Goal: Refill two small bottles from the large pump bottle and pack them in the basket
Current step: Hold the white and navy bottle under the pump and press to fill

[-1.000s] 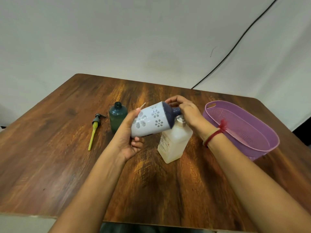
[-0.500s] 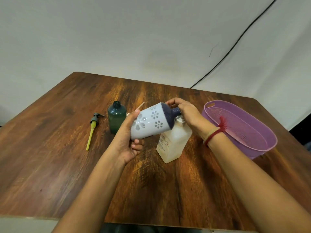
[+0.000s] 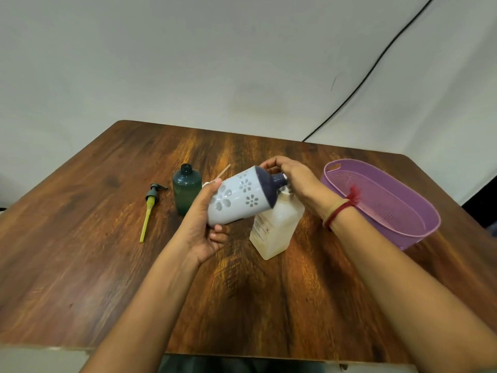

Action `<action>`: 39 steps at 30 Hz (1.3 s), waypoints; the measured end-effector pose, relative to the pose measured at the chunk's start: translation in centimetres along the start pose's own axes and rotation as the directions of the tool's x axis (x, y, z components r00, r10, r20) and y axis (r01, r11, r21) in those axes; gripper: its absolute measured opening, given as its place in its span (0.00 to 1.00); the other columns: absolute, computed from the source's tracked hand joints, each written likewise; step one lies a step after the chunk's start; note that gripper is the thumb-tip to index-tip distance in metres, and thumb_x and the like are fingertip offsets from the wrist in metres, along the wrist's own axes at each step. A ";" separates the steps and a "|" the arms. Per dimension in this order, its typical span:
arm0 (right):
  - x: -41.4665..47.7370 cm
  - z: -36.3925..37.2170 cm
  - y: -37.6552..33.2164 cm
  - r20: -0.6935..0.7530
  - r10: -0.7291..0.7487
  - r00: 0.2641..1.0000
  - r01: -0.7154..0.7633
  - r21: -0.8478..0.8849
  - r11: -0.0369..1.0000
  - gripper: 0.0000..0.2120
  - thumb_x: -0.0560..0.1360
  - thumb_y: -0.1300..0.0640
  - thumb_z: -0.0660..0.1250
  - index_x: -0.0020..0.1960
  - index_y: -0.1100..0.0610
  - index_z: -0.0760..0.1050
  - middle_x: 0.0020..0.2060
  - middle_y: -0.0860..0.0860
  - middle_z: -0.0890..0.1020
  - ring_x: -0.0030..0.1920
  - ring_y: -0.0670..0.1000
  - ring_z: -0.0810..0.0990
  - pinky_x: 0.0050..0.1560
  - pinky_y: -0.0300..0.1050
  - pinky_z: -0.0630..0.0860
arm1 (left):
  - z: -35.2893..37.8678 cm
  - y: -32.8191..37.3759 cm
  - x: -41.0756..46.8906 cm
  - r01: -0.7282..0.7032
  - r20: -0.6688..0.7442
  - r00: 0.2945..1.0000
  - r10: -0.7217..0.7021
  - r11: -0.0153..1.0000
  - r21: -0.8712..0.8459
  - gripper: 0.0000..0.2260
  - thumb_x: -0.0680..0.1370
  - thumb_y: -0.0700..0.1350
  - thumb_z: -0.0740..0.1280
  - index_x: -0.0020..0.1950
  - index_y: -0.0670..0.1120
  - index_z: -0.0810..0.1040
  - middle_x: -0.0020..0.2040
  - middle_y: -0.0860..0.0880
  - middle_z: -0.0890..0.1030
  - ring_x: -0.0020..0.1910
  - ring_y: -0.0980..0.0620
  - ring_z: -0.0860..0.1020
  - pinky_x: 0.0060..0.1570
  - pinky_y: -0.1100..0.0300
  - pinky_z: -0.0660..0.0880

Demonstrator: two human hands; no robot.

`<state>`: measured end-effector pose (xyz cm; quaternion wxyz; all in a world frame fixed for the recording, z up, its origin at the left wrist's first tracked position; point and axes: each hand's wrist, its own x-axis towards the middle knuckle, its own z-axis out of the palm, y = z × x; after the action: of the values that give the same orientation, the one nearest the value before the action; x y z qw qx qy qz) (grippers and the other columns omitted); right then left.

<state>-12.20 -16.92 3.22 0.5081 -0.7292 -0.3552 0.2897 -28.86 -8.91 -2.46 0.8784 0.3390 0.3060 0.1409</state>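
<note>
At the left of the wooden table (image 3: 80,238) lies a loose pump (image 3: 151,205), its dark head pointing away and its yellow tube pointing toward the person. Just to its right a small green bottle (image 3: 187,192) stands upright with its mouth uncapped, clear of the pump.

Next comes the left hand (image 3: 204,230), clamped round the base end of a large white bottle (image 3: 239,196) with a flower pattern and a dark blue shoulder. The thumb lies over the top of the body and the fingers curl under it. The bottle is held in the air and tipped on its side, neck pointing right and slightly down. A thin pale stick (image 3: 225,170) pokes out behind it; what it belongs to cannot be told.

The dark neck meets the mouth of a small clear bottle (image 3: 274,230), which stands on the table and leans a little. The right hand (image 3: 294,177) is closed round the neck of the white bottle at that joint, thumb and fingers pinched together. A red thread (image 3: 339,211) circles that wrist.

Farthest right sits a purple basket (image 3: 419,238), near the clear bottle but apart from it.
</note>
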 end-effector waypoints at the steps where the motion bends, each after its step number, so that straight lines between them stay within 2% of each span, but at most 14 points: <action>1: 0.0 -0.2 -0.3 0.005 0.006 1.000 -0.006 -0.012 1.000 0.15 0.78 0.66 0.52 0.43 0.56 0.75 0.44 0.50 0.77 0.44 0.47 0.75 0.34 0.32 0.73 | 0.1 0.1 -0.1 -0.007 0.005 1.000 0.007 1.000 0.000 0.16 0.71 0.60 0.68 0.44 0.47 0.77 0.35 0.47 0.78 0.18 0.59 0.65 0.16 0.73 0.61; 5: 0.0 -0.6 -0.5 0.025 -0.003 1.000 0.003 -0.008 1.000 0.14 0.79 0.65 0.52 0.45 0.56 0.75 0.46 0.51 0.77 0.46 0.48 0.76 0.40 0.36 0.74 | 0.5 0.4 -0.1 -0.031 0.007 1.000 0.031 1.000 0.006 0.16 0.71 0.60 0.68 0.44 0.47 0.77 0.36 0.47 0.78 0.18 0.59 0.65 0.16 0.72 0.61; 9: -0.1 0.1 0.8 -0.022 -0.022 1.000 0.023 0.019 1.000 0.14 0.78 0.66 0.52 0.43 0.57 0.74 0.41 0.50 0.76 0.40 0.45 0.74 0.31 0.27 0.73 | 0.2 -0.2 0.4 -0.007 -0.014 1.000 0.007 1.000 0.004 0.16 0.71 0.61 0.68 0.44 0.47 0.76 0.37 0.48 0.77 0.18 0.59 0.65 0.16 0.72 0.60; 12: -0.1 0.2 0.5 -0.025 -0.018 1.000 0.018 -0.003 1.000 0.14 0.78 0.67 0.52 0.44 0.58 0.74 0.41 0.50 0.76 0.40 0.45 0.73 0.29 0.26 0.72 | 0.0 -0.3 0.5 0.005 -0.002 1.000 -0.005 1.000 -0.004 0.17 0.70 0.61 0.68 0.44 0.47 0.76 0.37 0.47 0.76 0.18 0.59 0.65 0.16 0.72 0.60; 15: -0.1 -0.5 -0.8 0.026 0.023 0.999 -0.022 -0.041 0.999 0.14 0.78 0.66 0.52 0.50 0.61 0.76 0.43 0.50 0.76 0.41 0.46 0.74 0.29 0.28 0.73 | -0.1 0.0 0.3 -0.004 0.025 1.000 0.004 1.000 -0.014 0.17 0.71 0.60 0.68 0.45 0.47 0.77 0.37 0.46 0.77 0.18 0.59 0.65 0.16 0.72 0.61; 17: 0.0 -0.6 -0.9 0.041 0.023 0.999 -0.020 -0.074 0.997 0.13 0.79 0.66 0.52 0.52 0.61 0.76 0.44 0.51 0.77 0.43 0.46 0.75 0.33 0.31 0.74 | 0.0 0.1 0.3 -0.011 0.037 0.999 0.012 1.000 -0.022 0.17 0.71 0.60 0.68 0.45 0.47 0.77 0.36 0.47 0.78 0.18 0.59 0.65 0.16 0.72 0.61; 19: 0.0 -0.2 -0.2 0.008 0.010 1.000 -0.009 -0.034 0.999 0.13 0.79 0.65 0.52 0.49 0.60 0.76 0.44 0.51 0.77 0.43 0.47 0.75 0.35 0.32 0.74 | 0.0 0.0 0.3 -0.011 0.033 0.999 0.012 1.000 -0.021 0.16 0.71 0.60 0.68 0.45 0.47 0.77 0.35 0.47 0.78 0.18 0.59 0.65 0.16 0.73 0.61; 21: 0.0 0.1 0.4 -0.018 0.002 1.000 -0.002 0.010 1.000 0.13 0.78 0.67 0.52 0.47 0.60 0.75 0.42 0.50 0.76 0.41 0.46 0.74 0.32 0.29 0.73 | -0.1 -0.2 0.5 -0.001 0.015 1.000 0.001 1.000 -0.019 0.16 0.71 0.60 0.68 0.45 0.47 0.77 0.35 0.47 0.78 0.18 0.59 0.65 0.16 0.72 0.61; 24: -0.1 0.3 0.3 -0.008 0.012 1.000 -0.012 -0.012 1.000 0.14 0.78 0.67 0.52 0.43 0.57 0.74 0.42 0.50 0.76 0.43 0.47 0.74 0.33 0.30 0.73 | -0.4 -0.2 0.4 0.013 0.001 1.000 -0.013 1.000 -0.020 0.17 0.71 0.60 0.68 0.46 0.47 0.77 0.36 0.47 0.78 0.18 0.59 0.66 0.16 0.72 0.62; 28: -0.4 -0.5 -0.9 0.047 0.057 0.997 -0.056 -0.007 0.998 0.13 0.79 0.63 0.52 0.49 0.59 0.76 0.48 0.53 0.78 0.46 0.50 0.76 0.39 0.37 0.74 | -0.3 0.1 0.2 0.005 0.037 0.999 -0.004 1.000 -0.029 0.17 0.71 0.60 0.68 0.46 0.46 0.77 0.36 0.46 0.78 0.19 0.59 0.66 0.16 0.72 0.62; 30: -0.3 -0.4 -0.9 0.050 0.044 0.998 -0.042 -0.033 0.999 0.13 0.79 0.63 0.52 0.50 0.59 0.76 0.48 0.52 0.78 0.46 0.48 0.76 0.39 0.36 0.73 | -0.5 0.1 0.3 0.004 0.043 0.999 -0.002 0.999 -0.042 0.17 0.70 0.60 0.69 0.45 0.47 0.78 0.37 0.46 0.78 0.19 0.59 0.66 0.16 0.72 0.62; 34: -0.1 0.1 0.4 0.003 -0.038 0.999 0.038 -0.029 0.999 0.17 0.77 0.68 0.50 0.43 0.55 0.74 0.47 0.51 0.76 0.47 0.48 0.74 0.40 0.35 0.72 | -0.5 -0.7 0.7 0.029 0.042 0.999 -0.025 0.997 -0.077 0.17 0.68 0.59 0.70 0.45 0.46 0.78 0.36 0.45 0.78 0.18 0.59 0.66 0.17 0.73 0.61; 36: 0.0 0.2 0.5 0.001 -0.041 0.999 0.041 -0.043 0.998 0.16 0.77 0.69 0.49 0.44 0.57 0.74 0.48 0.53 0.76 0.49 0.49 0.73 0.41 0.35 0.72 | -0.5 -0.8 0.7 0.034 0.042 0.999 -0.030 0.996 -0.085 0.18 0.67 0.60 0.70 0.45 0.46 0.77 0.36 0.45 0.78 0.17 0.59 0.66 0.16 0.73 0.62; 39: -0.2 -0.1 -0.3 0.025 0.011 1.000 -0.010 -0.037 0.999 0.14 0.78 0.67 0.51 0.49 0.59 0.74 0.46 0.51 0.76 0.45 0.46 0.74 0.35 0.30 0.73 | -0.1 -0.5 0.4 0.030 0.047 0.999 -0.026 0.995 -0.091 0.17 0.68 0.59 0.69 0.44 0.46 0.77 0.35 0.46 0.77 0.17 0.59 0.66 0.16 0.73 0.61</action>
<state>-12.25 -17.07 3.56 0.4885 -0.7367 -0.3630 0.2947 -28.61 -9.05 -3.05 0.9017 0.2971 0.2837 0.1348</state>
